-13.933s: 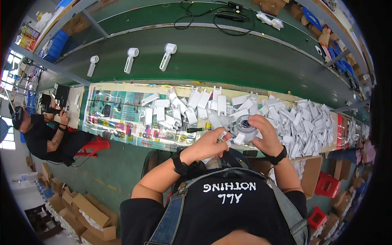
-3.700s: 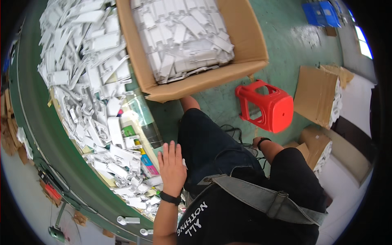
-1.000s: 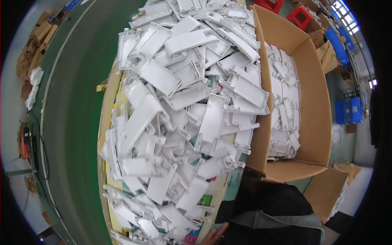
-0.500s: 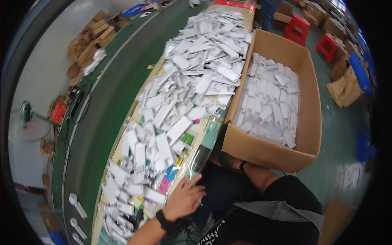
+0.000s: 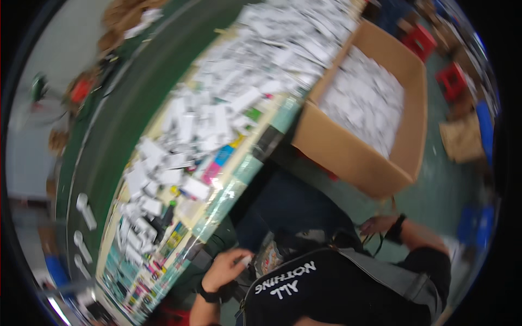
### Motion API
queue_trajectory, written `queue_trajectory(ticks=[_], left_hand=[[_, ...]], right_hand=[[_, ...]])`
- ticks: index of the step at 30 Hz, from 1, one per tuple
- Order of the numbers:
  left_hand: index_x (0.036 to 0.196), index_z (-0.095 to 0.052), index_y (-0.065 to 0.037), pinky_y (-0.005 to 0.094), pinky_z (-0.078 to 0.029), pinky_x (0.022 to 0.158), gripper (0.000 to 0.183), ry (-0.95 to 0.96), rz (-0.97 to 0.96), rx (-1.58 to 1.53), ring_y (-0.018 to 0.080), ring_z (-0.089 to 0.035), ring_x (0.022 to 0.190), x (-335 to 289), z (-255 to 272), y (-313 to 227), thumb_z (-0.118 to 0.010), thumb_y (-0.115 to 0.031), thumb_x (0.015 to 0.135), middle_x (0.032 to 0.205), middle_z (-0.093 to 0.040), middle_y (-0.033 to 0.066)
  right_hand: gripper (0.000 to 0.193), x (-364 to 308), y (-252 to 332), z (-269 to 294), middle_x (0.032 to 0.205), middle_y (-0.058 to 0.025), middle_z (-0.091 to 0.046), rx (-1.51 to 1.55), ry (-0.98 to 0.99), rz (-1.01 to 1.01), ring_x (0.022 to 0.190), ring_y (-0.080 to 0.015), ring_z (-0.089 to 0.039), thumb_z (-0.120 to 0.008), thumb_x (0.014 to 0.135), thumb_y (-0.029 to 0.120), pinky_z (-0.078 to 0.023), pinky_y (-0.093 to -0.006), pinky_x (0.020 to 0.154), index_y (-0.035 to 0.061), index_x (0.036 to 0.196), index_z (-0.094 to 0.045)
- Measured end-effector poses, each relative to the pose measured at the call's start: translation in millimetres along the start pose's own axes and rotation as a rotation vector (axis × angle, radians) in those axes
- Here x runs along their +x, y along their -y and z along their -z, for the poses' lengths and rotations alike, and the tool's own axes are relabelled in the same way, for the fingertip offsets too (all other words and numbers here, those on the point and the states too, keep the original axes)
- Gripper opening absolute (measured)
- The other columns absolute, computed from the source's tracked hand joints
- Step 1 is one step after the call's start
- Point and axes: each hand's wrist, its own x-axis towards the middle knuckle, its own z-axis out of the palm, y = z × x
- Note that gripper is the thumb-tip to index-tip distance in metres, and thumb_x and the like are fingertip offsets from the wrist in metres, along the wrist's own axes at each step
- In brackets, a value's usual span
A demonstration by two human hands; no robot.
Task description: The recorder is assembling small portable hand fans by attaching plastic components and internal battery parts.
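One small white bit (image 5: 246,261), blurred, shows at the curled fingertips of the left hand (image 5: 223,270); whether gripped, I cannot tell. The right hand (image 5: 379,224) bends loosely, hold unclear. Flat, oblong white parts (image 5: 246,100) crowd the left table (image 5: 234,185) and the far-right box (image 5: 350,155).

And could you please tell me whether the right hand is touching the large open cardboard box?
Apart: the head view shows green floor between the right hand and the near corner of the cardboard box.
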Motion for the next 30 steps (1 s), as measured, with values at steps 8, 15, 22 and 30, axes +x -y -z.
queue_trajectory(ticks=[8, 15, 22, 30], left_hand=[[0.105, -0.061, -0.003, 0.0349, -0.047, 0.083, 0.029, 0.426, 0.308, 0.094, 0.0304, -0.06, 0.096, -38, -19, 92, -0.058, -0.01, 0.077, 0.103, -0.063, 0.0148], [0.106, -0.061, -0.003, 0.0356, -0.047, 0.083, 0.03, 0.63, 0.404, 0.159, 0.0309, -0.06, 0.096, -40, 3, 75, -0.058, -0.011, 0.077, 0.103, -0.063, 0.0151], [0.106, -0.061, -0.003, 0.0363, -0.046, 0.084, 0.031, 0.75, 0.49, 0.216, 0.0313, -0.06, 0.096, -40, 30, 36, -0.058, -0.011, 0.076, 0.103, -0.062, 0.0153], [0.106, -0.061, -0.003, 0.0372, -0.046, 0.084, 0.032, 0.797, 0.582, 0.238, 0.0319, -0.059, 0.096, -64, 54, -6, -0.058, -0.011, 0.075, 0.103, -0.062, 0.0156]], right_hand=[[0.04, -60, -72, -15, 0.111, -0.0042, -0.061, 0.27, 0.175, -0.502, 0.098, -0.0194, -0.058, -0.066, 0.079, 0.026, -0.047, -0.034, 0.082, 0.0164, 0.117, -0.058], [0.043, -98, -82, 45, 0.105, -0.0073, -0.06, 0.304, -0.41, -0.499, 0.091, -0.0193, -0.059, -0.06, 0.08, 0.026, -0.051, -0.0358, 0.072, 0.0136, 0.121, -0.052], [0.072, -10, -45, 8, 0.133, -0.0066, -0.043, 0.529, -0.091, -0.314, 0.114, -0.0271, -0.046, -0.051, 0.083, 0.052, -0.051, -0.0417, 0.082, 0.0207, 0.142, -0.024], [0.068, 129, -27, -53, 0.123, -0.0207, -0.05, -0.313, -0.329, 0.025, 0.114, -0.0367, -0.048, -0.061, 0.077, 0.026, -0.038, -0.0426, 0.098, 0.0193, 0.138, -0.032]])
